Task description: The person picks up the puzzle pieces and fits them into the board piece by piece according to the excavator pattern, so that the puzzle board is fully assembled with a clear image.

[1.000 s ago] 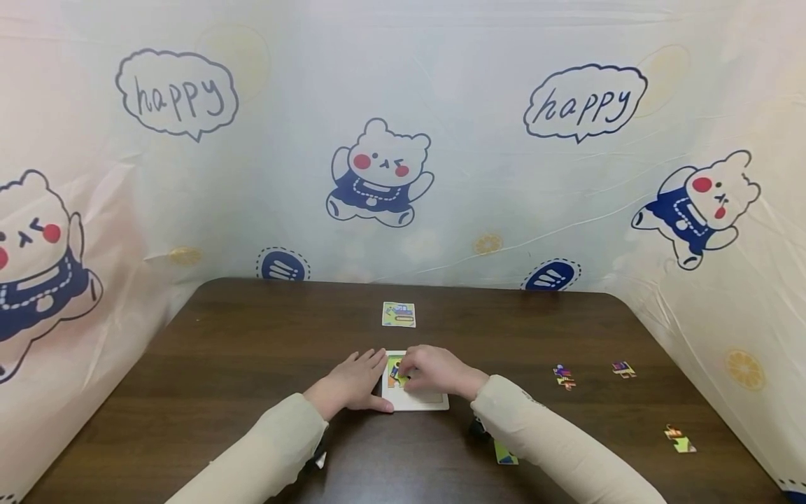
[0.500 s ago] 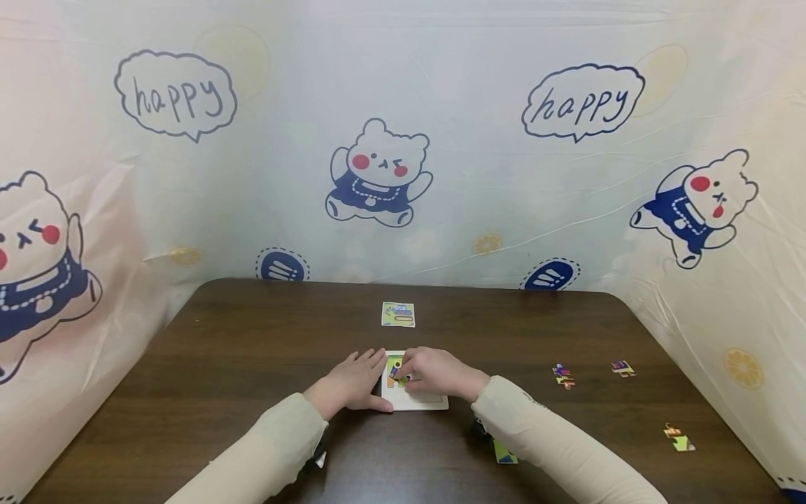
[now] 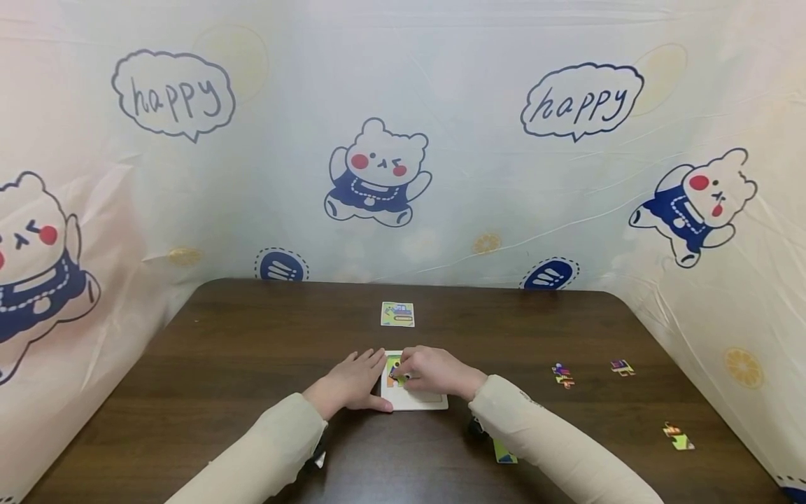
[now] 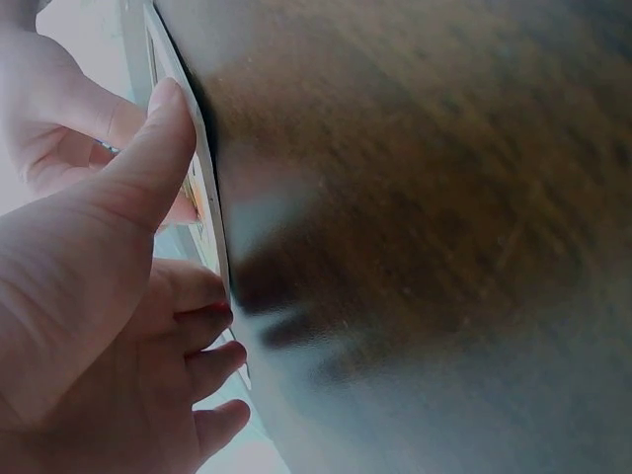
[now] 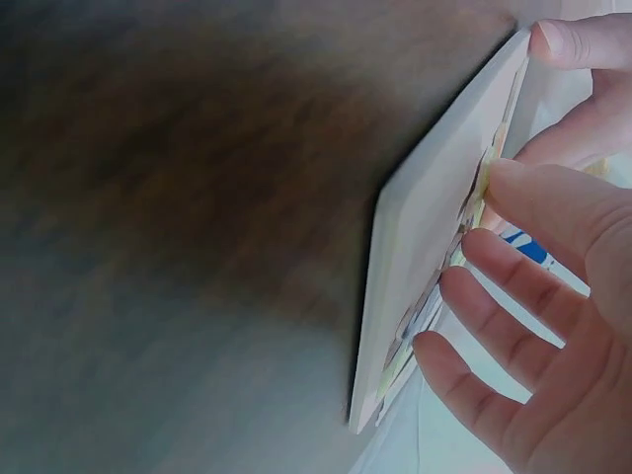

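Observation:
A white puzzle tray [image 3: 418, 404] lies flat at the middle of the table, with colourful pieces in its far left corner. My left hand [image 3: 354, 381] rests along the tray's left side, fingers extended and thumb at the near edge. Over the tray, my right hand [image 3: 436, 371] pinches a green-and-dark puzzle piece [image 3: 401, 381] between thumb and index finger, low among the laid pieces. In the right wrist view, the thumb tip meets the tray's contents and the other fingers [image 5: 513, 281] are slightly bent. The hand hides part of the piece and the tray's upper right.
Behind the tray lies a square picture card [image 3: 398, 314]. Loose puzzle pieces sit to the right: a purple-and-red pair [image 3: 562, 376], a purple one [image 3: 622, 367] and an orange-and-green group [image 3: 678, 437]. A green-and-blue piece [image 3: 505, 452] is partly under the right forearm. A printed curtain [image 3: 466, 210] surrounds the table.
The right thumb and index finger have shifted slightly over the same corner, with the piece turning a little between them. The left hand, tray and loose pieces stay in place.

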A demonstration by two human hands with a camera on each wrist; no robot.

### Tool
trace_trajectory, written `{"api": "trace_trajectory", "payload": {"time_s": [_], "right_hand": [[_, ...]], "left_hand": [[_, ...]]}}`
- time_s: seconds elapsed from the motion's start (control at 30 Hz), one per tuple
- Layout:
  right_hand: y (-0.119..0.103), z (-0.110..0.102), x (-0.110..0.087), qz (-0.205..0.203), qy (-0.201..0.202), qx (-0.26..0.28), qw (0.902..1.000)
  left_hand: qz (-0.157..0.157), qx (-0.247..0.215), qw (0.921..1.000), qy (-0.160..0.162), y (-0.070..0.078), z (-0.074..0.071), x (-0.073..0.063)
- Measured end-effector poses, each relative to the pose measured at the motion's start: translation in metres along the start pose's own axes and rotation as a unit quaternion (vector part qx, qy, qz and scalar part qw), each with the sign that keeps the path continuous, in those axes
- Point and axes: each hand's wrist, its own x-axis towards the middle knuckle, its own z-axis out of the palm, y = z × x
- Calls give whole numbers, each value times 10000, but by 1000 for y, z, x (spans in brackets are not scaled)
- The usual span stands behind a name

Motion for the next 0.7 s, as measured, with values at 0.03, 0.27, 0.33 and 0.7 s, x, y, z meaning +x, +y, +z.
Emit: {"api": "trace_trajectory", "payload": {"time_s": [0.03, 0.27, 0.33, 0.7], "right_hand": [[0, 1, 1, 1, 12, -46, 10000], [-3, -2, 2, -58, -29, -297, 9995], [-4, -6, 1, -50, -70, -138, 9999], [19, -28, -28, 636, 452, 1378, 9874]], "left_hand": [[8, 13, 10000, -1, 0, 0, 0], [4, 41, 10000, 3, 1, -1, -1], [8, 26, 10000, 12, 1, -1, -1], [-54, -62, 10000, 10, 1, -1, -1]]}}
